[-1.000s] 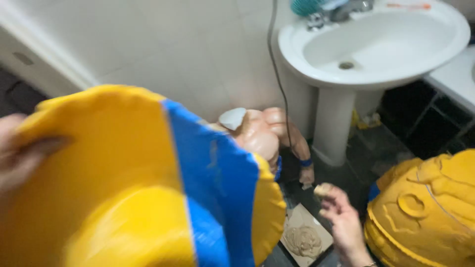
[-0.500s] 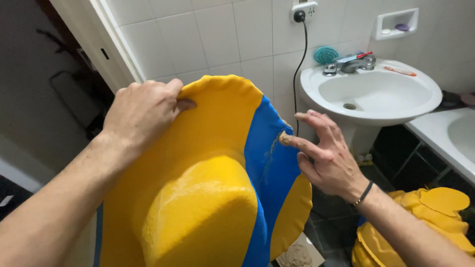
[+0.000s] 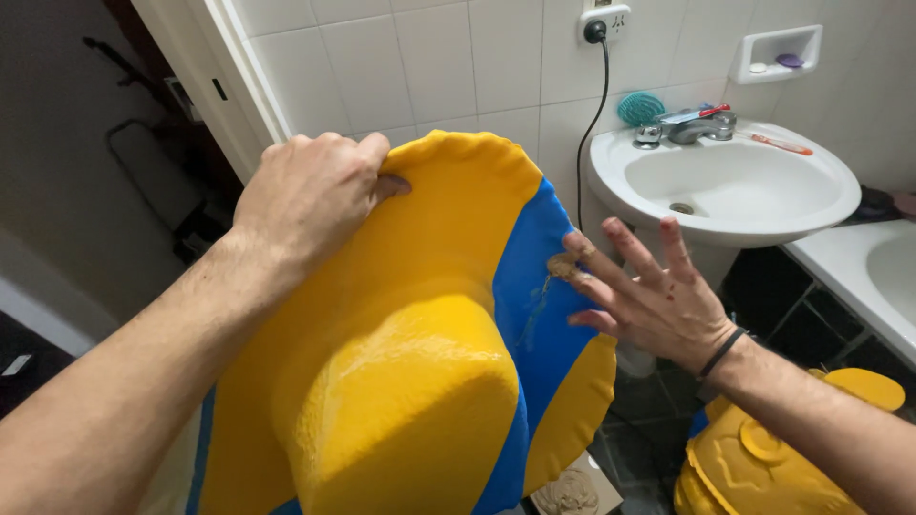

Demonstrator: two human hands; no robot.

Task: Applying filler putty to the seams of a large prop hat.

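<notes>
My left hand (image 3: 310,195) grips the top rim of the big yellow-and-blue inflatable (image 3: 420,362). The fingers (image 3: 329,153) are curled together over the edge and the thumb is pressed on the yellow face, so the rim is pinched between them. The inflatable hangs below and right of those fingers, with a bulging yellow block low down and a blue band along its right side.

Behind my left knuckles: a white door frame (image 3: 205,72), with a dim room beyond it.

My right hand (image 3: 649,296) is spread flat, fingers (image 3: 625,243) apart, palm toward the blue band. The fingertips touch it, or sit just beside it; I cannot tell which. A small brownish lump (image 3: 561,266) sits at the tip of the forefinger, against the blue. Nothing is gripped in this hand. There is a black band (image 3: 722,351) at the wrist.

Above the right fingers: white wall tiles, a socket (image 3: 603,21) with a black cord (image 3: 584,143) running down. Up and to the right of them is a white pedestal sink (image 3: 763,205) with a tap (image 3: 689,127), a teal scrubber (image 3: 640,108) beside it and a red toothbrush (image 3: 780,144) on the rim. Higher up is a recessed soap niche (image 3: 778,52).

Below my right forearm, a second yellow inflatable piece (image 3: 773,458) on the dark floor tiles (image 3: 649,448). At far right is the white edge of a tub (image 3: 863,272).
</notes>
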